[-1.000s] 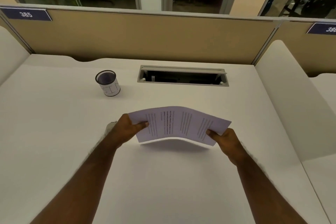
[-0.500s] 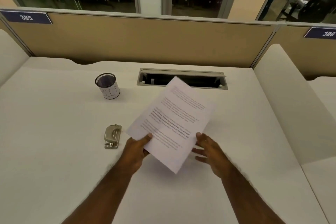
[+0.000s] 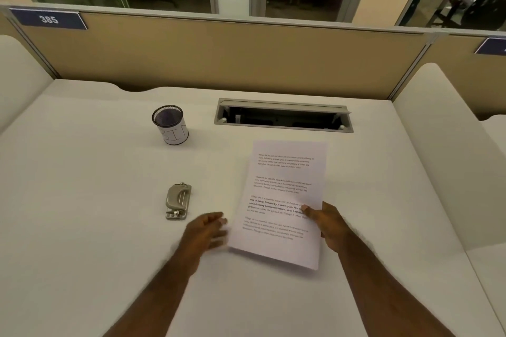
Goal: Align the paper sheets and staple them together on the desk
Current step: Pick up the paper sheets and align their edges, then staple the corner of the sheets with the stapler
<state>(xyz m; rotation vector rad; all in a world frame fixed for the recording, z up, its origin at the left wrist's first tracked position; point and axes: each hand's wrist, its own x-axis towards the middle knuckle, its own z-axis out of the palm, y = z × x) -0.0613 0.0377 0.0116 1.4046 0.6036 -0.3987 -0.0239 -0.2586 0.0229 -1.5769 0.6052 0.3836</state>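
Paper sheets pinched at their right edge by the right hand, left hand blurred beside them — fingers loosely open, stapler left of centre on the desk.

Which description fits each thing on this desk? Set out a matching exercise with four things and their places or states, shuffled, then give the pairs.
Things:
1. paper sheets
2. stapler
3. mesh cup
4. left hand

Descriptions:
A. open, beside the sheets' left edge
B. far left, near the cable slot
C. pinched by the right hand
D. lying alone, untouched, left of the sheets

Pairs: 1-C, 2-D, 3-B, 4-A
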